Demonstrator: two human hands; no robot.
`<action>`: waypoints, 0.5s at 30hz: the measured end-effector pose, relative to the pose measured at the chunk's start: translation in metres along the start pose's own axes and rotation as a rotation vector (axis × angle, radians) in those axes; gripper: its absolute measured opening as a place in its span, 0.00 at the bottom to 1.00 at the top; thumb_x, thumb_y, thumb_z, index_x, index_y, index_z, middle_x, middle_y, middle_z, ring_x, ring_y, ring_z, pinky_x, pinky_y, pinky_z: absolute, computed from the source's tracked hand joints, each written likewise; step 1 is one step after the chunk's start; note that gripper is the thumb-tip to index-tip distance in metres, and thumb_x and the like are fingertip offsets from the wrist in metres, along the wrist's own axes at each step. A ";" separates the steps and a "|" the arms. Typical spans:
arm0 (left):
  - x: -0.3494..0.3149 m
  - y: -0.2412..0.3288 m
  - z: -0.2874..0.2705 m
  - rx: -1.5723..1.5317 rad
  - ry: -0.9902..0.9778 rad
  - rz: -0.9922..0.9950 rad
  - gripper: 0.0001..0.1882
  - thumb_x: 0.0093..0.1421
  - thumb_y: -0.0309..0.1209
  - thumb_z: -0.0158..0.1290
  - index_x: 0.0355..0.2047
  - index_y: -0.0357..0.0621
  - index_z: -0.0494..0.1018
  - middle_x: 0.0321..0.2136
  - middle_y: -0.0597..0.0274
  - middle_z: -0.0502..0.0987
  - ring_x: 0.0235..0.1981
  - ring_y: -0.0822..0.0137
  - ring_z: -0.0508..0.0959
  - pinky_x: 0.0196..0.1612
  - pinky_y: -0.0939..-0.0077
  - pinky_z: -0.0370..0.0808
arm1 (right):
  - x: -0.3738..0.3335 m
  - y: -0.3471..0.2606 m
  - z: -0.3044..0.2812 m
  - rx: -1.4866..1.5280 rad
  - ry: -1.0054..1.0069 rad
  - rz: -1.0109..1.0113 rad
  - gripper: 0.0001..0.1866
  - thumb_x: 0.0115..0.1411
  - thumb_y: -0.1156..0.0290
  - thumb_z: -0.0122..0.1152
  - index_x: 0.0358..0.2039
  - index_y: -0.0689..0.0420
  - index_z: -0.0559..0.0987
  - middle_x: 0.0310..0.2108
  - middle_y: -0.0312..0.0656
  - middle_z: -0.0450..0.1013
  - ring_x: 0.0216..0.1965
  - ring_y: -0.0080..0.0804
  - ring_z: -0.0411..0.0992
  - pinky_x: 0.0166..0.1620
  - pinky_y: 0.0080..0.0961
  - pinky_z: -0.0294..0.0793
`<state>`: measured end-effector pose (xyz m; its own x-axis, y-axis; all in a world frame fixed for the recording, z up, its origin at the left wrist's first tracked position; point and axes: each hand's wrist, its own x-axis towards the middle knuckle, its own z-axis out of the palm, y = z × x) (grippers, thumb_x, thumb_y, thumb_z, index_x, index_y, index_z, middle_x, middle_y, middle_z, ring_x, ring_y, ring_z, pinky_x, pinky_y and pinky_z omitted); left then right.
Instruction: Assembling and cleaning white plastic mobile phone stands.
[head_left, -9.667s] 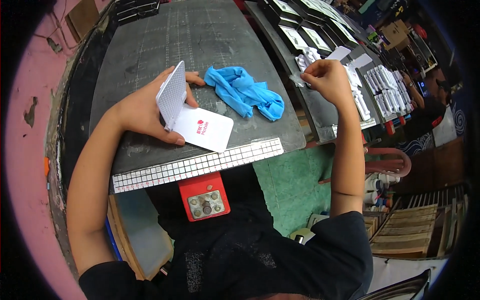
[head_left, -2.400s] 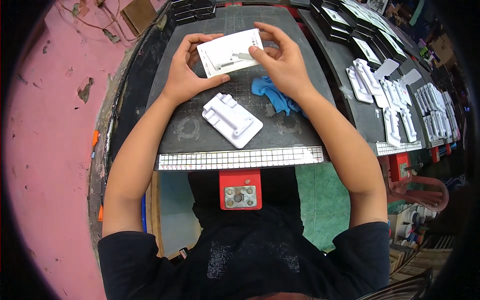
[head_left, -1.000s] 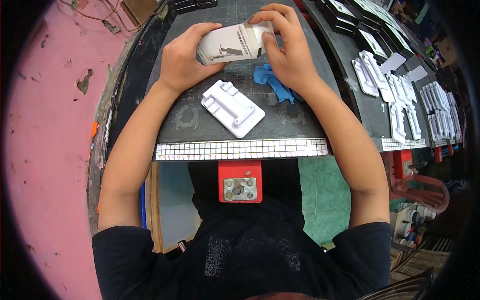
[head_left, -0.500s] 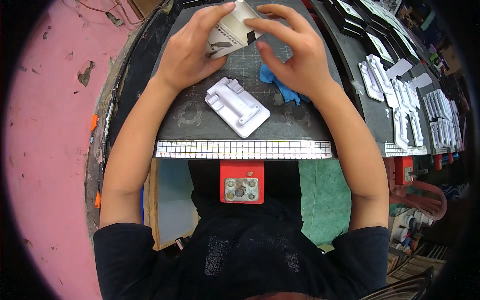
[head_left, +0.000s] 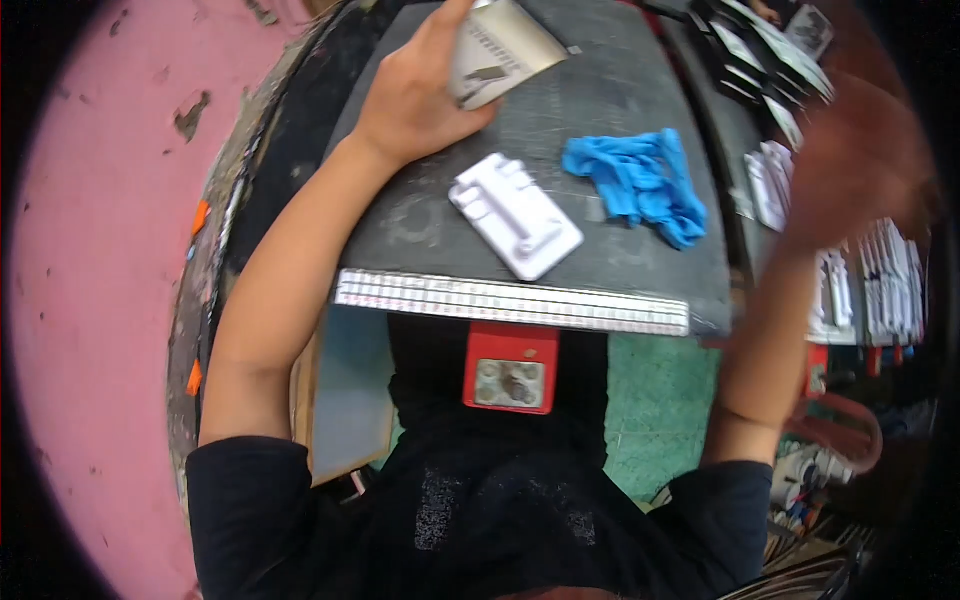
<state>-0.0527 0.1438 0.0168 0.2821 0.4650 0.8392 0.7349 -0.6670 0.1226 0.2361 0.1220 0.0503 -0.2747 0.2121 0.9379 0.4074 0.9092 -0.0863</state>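
Note:
My left hand is closed round a small printed carton above the far part of the dark work board. A white folding phone stand lies at a slant on the board, nearer to me than the carton, and nothing touches it. Out to the right, over the neighbouring bench, my right hand is smeared by motion. Its fingers cannot be made out, and whether it holds anything is hidden. A crumpled blue glove or cloth rests on the board's right side.
A white ruler strip runs along the board's near edge, with a red clamp block below. On the right bench stand stacks of flat boxes and several white stands. A pink wall is at left.
My right hand has left the carton and swung right to the neighbouring bench, uncovering the blue glove or cloth. The carton stays in my left hand. The whole view has shifted slightly.

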 end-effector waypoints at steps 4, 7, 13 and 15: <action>-0.003 -0.013 0.007 0.027 0.045 0.207 0.60 0.45 0.24 0.68 0.77 0.38 0.49 0.59 0.35 0.75 0.50 0.37 0.82 0.50 0.56 0.82 | -0.030 -0.031 -0.016 0.131 -0.230 0.166 0.09 0.56 0.73 0.76 0.38 0.52 0.89 0.47 0.41 0.83 0.45 0.36 0.81 0.46 0.31 0.81; -0.004 -0.020 0.018 -0.088 0.021 0.195 0.60 0.45 0.23 0.67 0.77 0.38 0.49 0.61 0.33 0.73 0.52 0.35 0.80 0.52 0.55 0.81 | -0.054 -0.048 0.001 0.259 -0.389 0.236 0.08 0.56 0.72 0.75 0.38 0.52 0.89 0.46 0.41 0.83 0.45 0.36 0.81 0.46 0.30 0.81; -0.001 -0.020 0.021 -0.094 0.051 0.278 0.62 0.43 0.22 0.66 0.78 0.38 0.46 0.61 0.31 0.72 0.52 0.34 0.81 0.54 0.58 0.82 | -0.068 -0.066 0.034 0.386 -0.473 0.242 0.08 0.57 0.71 0.74 0.38 0.53 0.88 0.44 0.41 0.82 0.43 0.35 0.81 0.45 0.30 0.80; -0.001 -0.019 0.021 -0.049 0.077 0.326 0.62 0.43 0.22 0.66 0.78 0.38 0.46 0.61 0.31 0.72 0.51 0.35 0.81 0.55 0.58 0.82 | -0.072 -0.068 0.041 0.391 -0.486 0.229 0.08 0.57 0.71 0.74 0.38 0.54 0.88 0.44 0.41 0.82 0.43 0.35 0.81 0.45 0.30 0.80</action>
<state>-0.0541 0.1681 0.0024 0.4489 0.1783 0.8756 0.5825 -0.8015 -0.1353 0.1928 0.0598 -0.0249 -0.6176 0.4697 0.6308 0.1810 0.8654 -0.4672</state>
